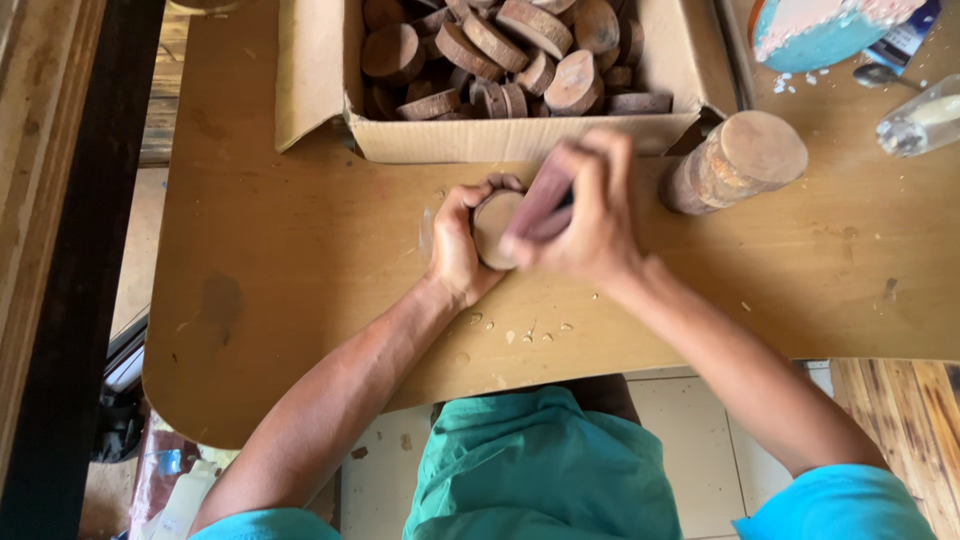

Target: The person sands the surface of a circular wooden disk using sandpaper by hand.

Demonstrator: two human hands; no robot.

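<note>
Round pale wooden slice (492, 226), bark-edged, flat face up, is held on the tan tabletop (300, 250) just in front of the cardboard box (520, 138). Left hand (458, 248) is cupped round its left rim, fingers curled & pressed tog. Right hand (590, 215) is clamped on a reddish-brown sanding piece (540, 205), laid across the slice's right part. Box w/ flaps open is filled w/ many dark brown wood discs (500, 50), piled loosely. Stack of similar discs (738, 160) is leaned beside the box, at right.
</note>
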